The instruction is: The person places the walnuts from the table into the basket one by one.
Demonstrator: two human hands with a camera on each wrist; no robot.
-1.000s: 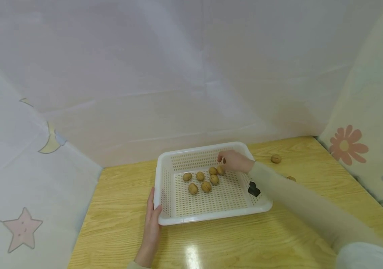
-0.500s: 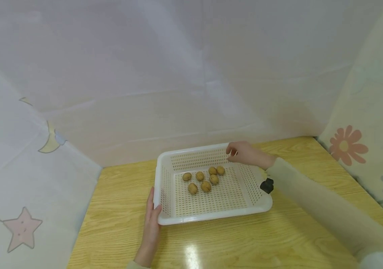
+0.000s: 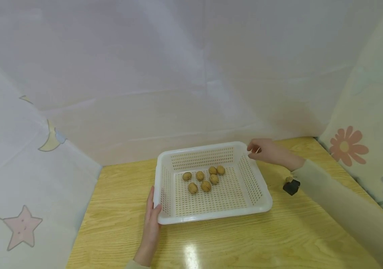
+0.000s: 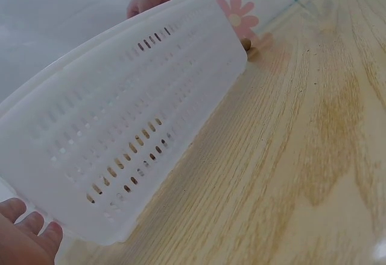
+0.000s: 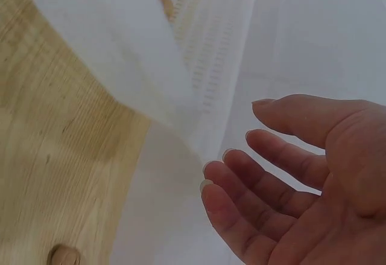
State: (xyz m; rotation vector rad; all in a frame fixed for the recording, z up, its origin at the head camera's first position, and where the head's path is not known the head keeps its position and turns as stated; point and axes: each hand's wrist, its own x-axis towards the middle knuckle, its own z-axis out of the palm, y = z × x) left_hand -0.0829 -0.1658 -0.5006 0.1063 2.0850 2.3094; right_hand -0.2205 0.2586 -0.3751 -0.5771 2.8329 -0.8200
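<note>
A white perforated plastic basket (image 3: 211, 219) stands on the wooden table with several walnuts (image 3: 206, 186) spread over its floor. My left hand (image 3: 150, 228) holds the basket's near left corner, thumb at the rim and fingers along the outer side; its fingertips (image 4: 50, 232) show against the wall in the left wrist view. Just outside the far right corner, my right hand (image 3: 268, 151) hovers with loosely bent fingers and nothing between them. The right wrist view shows its palm (image 5: 356, 162) bare. A loose walnut (image 5: 64, 255) lies on the table below that hand.
Another view of a loose walnut (image 4: 246, 44) appears past the basket's far end. A black wrist device (image 3: 291, 187) hangs under the right forearm. White printed cloth (image 3: 191, 93) encloses the wooden table (image 3: 120, 209) at the back and sides.
My right hand has moved right, from over the walnuts inside the basket to beyond its right rim. The left hand, basket and walnuts inside it have stayed in place.
</note>
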